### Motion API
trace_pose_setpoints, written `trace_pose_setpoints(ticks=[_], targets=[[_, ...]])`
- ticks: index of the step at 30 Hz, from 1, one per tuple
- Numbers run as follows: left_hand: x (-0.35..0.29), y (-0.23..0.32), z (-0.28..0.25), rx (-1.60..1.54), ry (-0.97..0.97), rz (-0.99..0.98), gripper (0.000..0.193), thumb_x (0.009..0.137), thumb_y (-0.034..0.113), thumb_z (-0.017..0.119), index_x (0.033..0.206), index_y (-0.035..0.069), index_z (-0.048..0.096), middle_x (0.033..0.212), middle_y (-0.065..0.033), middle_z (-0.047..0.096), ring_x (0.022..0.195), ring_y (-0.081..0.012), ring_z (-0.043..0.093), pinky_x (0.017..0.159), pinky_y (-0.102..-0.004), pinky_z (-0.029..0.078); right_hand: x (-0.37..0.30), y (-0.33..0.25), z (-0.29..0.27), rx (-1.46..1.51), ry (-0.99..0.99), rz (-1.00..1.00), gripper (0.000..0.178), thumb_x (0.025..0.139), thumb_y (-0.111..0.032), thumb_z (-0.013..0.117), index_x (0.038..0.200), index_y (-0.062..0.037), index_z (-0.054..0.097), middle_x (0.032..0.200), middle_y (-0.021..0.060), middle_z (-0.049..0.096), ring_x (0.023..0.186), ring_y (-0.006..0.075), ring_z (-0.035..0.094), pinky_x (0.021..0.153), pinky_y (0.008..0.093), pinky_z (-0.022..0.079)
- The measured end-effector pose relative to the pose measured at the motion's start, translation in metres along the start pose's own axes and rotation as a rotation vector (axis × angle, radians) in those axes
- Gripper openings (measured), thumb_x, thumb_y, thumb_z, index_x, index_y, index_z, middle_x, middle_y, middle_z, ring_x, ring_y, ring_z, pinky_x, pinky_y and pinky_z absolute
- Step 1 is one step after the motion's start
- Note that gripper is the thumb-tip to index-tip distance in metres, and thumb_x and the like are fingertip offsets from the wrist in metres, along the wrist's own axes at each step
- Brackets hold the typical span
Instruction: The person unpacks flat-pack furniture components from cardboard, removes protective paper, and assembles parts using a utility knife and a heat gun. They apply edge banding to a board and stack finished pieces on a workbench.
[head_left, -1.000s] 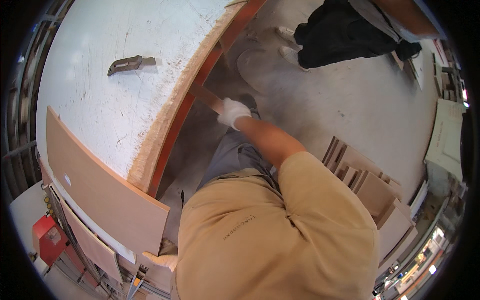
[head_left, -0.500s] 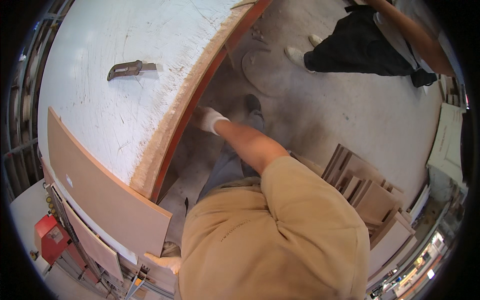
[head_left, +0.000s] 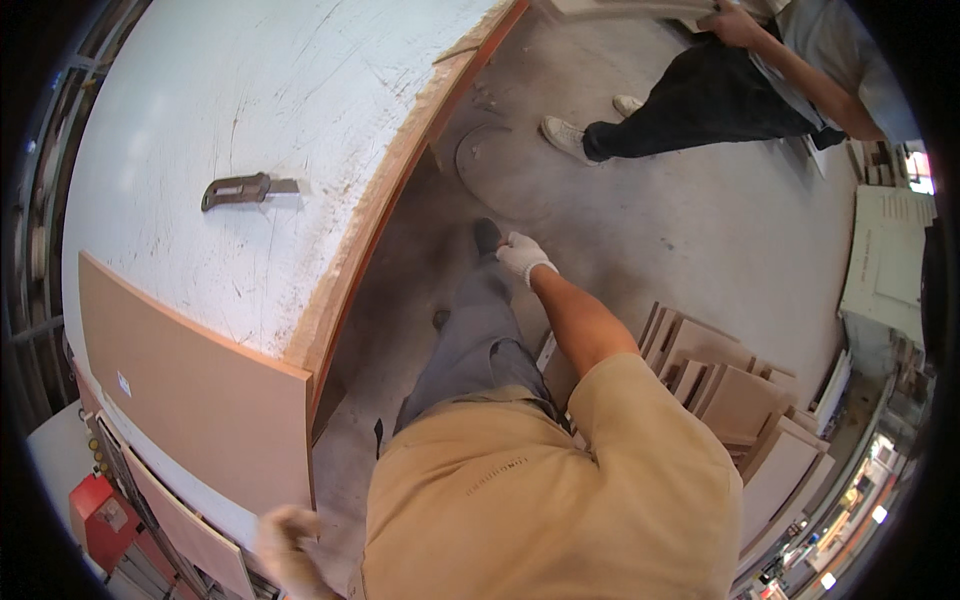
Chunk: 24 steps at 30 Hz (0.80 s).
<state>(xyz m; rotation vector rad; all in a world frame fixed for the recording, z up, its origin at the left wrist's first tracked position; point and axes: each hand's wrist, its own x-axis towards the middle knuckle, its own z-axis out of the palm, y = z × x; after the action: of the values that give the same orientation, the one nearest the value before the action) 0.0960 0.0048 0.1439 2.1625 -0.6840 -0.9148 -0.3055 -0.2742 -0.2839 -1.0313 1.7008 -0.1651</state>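
Observation:
My right hand, in a white knit glove, hangs over the floor in front of my leg, its fingers curled together. What it holds, if anything, is too small to make out. At the lower left, my left hand is smeared by motion beside the near corner of a flat brown board. The board lies along the near end of a white-topped workbench and bears a small white label. A utility knife with a dark handle and its blade out lies on the scratched bench top.
Several cut boards stand stacked on the floor to my right. A co-worker in dark trousers stands at the far right, a hand on a pale panel. Red machinery stands at the lower left, beyond the bench's near edge.
My right hand has come away from the bench edge, moving right over the floor. My left hand has shifted left toward the board's corner. The co-worker's hand and the pale panel have come into view.

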Motion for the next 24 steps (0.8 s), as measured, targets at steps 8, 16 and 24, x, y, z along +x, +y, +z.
trace_pose_setpoints(ticks=[8,16,24], targets=[[0.203,0.152,0.103,0.482,0.271,0.642,0.066,0.109,0.05,0.055,0.149,-0.003,0.056,0.149,-0.0204,0.06,0.141,-0.0316,0.054,0.119,-0.0411,0.039,-0.013,0.029,-0.021,-0.139,-0.044,0.102,0.048,0.09,-0.029,0.066,0.129,-0.0007,0.069,0.13,0.0248,0.071,0.125,0.0418,0.066,0.106,0.0459,0.05],[0.424,0.278,0.214,0.869,-0.287,1.13,0.062,0.108,0.051,0.054,0.152,0.007,0.055,0.162,-0.0198,0.049,0.147,-0.0394,0.05,0.126,-0.042,0.036,0.013,0.022,-0.026,-0.058,0.029,0.065,0.038,0.089,-0.027,0.065,0.119,-0.0045,0.072,0.116,0.0234,0.074,0.113,0.0399,0.07,0.1,0.0448,0.052],[0.486,0.272,0.321,0.844,-0.235,1.436,0.059,0.114,0.047,0.041,0.166,0.018,0.039,0.175,-0.0121,0.03,0.162,-0.0305,0.025,0.133,-0.044,0.021,0.088,0.047,-0.032,-0.201,-0.011,0.122,0.034,0.09,-0.025,0.061,0.118,-0.0098,0.075,0.115,0.0185,0.077,0.113,0.0413,0.071,0.098,0.0499,0.054]])
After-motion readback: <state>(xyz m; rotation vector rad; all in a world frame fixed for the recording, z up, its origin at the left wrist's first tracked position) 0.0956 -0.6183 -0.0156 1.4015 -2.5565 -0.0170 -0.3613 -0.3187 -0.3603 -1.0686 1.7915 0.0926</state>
